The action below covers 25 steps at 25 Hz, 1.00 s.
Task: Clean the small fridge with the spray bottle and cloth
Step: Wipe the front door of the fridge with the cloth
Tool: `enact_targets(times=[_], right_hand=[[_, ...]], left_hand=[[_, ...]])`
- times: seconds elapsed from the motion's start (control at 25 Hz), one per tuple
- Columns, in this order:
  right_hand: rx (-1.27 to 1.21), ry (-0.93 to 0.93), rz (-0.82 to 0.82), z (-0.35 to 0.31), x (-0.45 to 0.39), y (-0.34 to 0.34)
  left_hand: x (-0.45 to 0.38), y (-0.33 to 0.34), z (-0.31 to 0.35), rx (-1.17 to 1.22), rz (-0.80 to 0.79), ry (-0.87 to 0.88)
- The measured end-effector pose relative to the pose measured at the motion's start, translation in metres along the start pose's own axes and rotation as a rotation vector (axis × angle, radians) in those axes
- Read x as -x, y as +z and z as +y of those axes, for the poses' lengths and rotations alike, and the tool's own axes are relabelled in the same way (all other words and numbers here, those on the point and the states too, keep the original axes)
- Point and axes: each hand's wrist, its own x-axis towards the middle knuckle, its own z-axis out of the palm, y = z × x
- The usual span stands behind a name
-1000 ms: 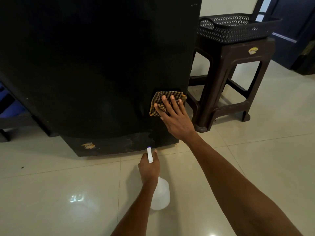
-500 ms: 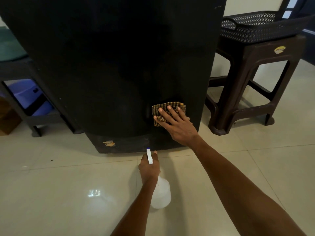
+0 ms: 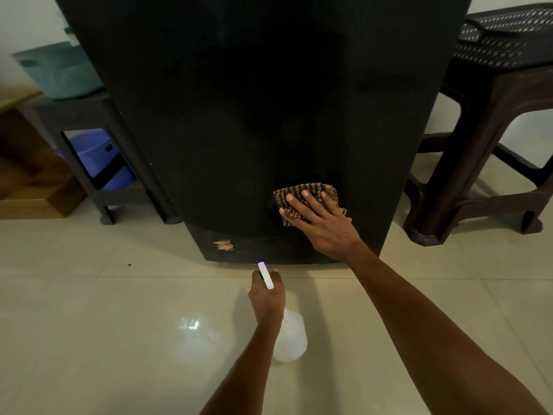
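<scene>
Since the frame half a second back, I see the view has swung left: the small fridge (image 3: 254,115) now sits centred, and a teal basket (image 3: 59,70) and a blue bin (image 3: 98,157) have come into sight on its left. The right hand (image 3: 323,223) and the checked cloth (image 3: 305,202) under it keep their spot low on the fridge door, near its right edge and just above the bottom panel.

The right arm reaches in from the lower right, forearm straight, the palm laid flat with fingers extended and spread, pressing the cloth against the dark door. The left arm comes up from the bottom centre; the left hand (image 3: 266,295) is wrapped around the neck of the spray bottle (image 3: 290,336), fingers clenched on it, the white nozzle pointing at the fridge's bottom edge. The bottle's translucent body sits below the wrist, over the tiled floor (image 3: 119,339); I cannot tell whether it touches the floor.

I count two baskets: the teal one atop a grey stool (image 3: 89,115) on the left, and a black perforated basket (image 3: 505,34) atop a brown plastic stool (image 3: 484,151) on the right. I cannot see what either holds. The blue bin stands under the grey stool, its contents hidden. So: two stools, two baskets, one bin, one cloth, one bottle. A wooden box (image 3: 27,175) fills the far left edge.
</scene>
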Motion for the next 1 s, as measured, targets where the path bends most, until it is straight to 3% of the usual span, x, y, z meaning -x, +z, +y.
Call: enact_targets(times=[0.32, 0.72, 1.0], right_hand=[[0.017, -0.011, -0.003, -0.033, -0.026, 0.009], [0.009, 0.006, 0.003, -0.045, -0.033, 0.007], [0.012, 0.015, -0.020, -0.056, -0.038, 0.008]], left_hand=[[-0.021, -0.028, -0.004, -0.056, 0.142, 0.029], [-0.039, -0.050, -0.014, 0.011, 0.218, -0.088], [-0.048, -0.068, -0.016, -0.065, 0.274, -0.152]])
